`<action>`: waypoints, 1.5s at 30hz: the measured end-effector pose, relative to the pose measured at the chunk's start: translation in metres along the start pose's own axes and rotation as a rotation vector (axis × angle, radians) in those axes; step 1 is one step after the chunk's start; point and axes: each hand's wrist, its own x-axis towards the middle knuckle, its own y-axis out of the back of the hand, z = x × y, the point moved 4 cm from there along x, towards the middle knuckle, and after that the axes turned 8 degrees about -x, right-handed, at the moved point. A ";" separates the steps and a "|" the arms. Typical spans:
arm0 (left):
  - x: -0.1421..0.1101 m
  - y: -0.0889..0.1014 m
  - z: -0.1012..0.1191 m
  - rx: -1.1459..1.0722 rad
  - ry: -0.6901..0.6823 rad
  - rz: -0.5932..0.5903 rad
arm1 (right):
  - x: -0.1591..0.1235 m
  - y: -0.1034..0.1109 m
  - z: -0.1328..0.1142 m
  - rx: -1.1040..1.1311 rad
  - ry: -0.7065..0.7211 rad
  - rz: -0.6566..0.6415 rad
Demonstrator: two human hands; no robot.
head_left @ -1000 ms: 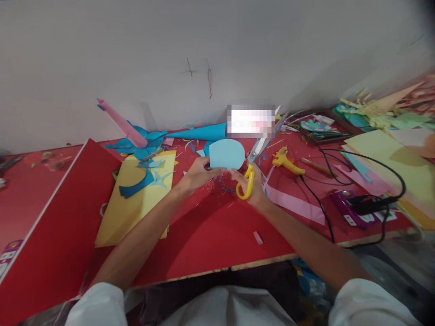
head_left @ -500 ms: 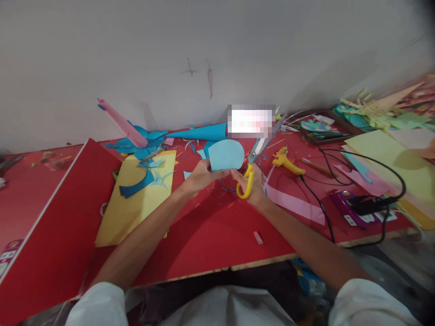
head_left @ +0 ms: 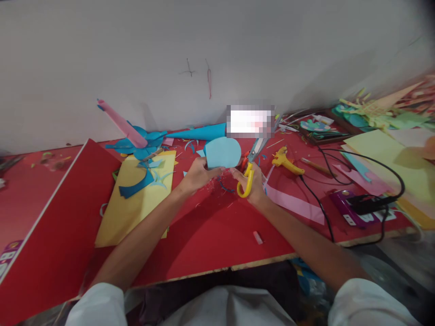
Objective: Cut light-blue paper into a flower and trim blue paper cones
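Two white sleeves (head_left: 97, 303) nearest, one per arm. One red table (head_left: 210, 244); one small pink piece (head_left: 258, 237) near its front edge. One red board (head_left: 57, 222) at left, tilted.

Two hands over the table middle. Left hand (head_left: 196, 177): grip pinching one light blue paper (head_left: 223, 153) at its lower left edge; paper is raised between the hands, rounded at its right end. Right hand (head_left: 255, 186): grip closed around one pair of scissors (head_left: 250, 174), yellow handles, blades pointing up and away. Right thumb at the paper's lower edge; can't tell if touching.

Left of the hands: one yellow sheet (head_left: 132, 213) with one dark blue curved piece (head_left: 136, 186) on it, plus light blue scraps, too jumbled to count. Right side: one pink strip (head_left: 295, 204), one purple box (head_left: 346, 210) with a black plug, one yellow glue gun (head_left: 287, 162).

Farther back: one blue cone (head_left: 200, 132) lying down; one pink tube (head_left: 124, 124) slanting up from blue petals (head_left: 156, 138). Wall (head_left: 272, 45): two small hangings, one dark cross, one red loop.
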 end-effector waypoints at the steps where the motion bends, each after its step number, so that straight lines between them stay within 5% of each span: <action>1: 0.000 0.001 0.001 0.006 -0.003 -0.002 | 0.001 0.001 0.001 0.023 -0.011 0.026; 13: 0.004 0.003 -0.018 -0.036 -0.074 -0.012 | 0.003 0.002 0.005 0.060 -0.064 0.070; 24: -0.010 0.020 -0.075 -0.320 -0.071 0.075 | -0.001 -0.013 -0.008 0.154 -0.077 -0.166; 36: -0.009 0.021 -0.070 -0.343 -0.044 0.135 | -0.007 -0.019 0.005 0.211 -0.181 -0.332; 45: -0.010 0.019 -0.061 -0.325 -0.085 0.214 | -0.011 -0.024 0.006 0.273 -0.231 -0.323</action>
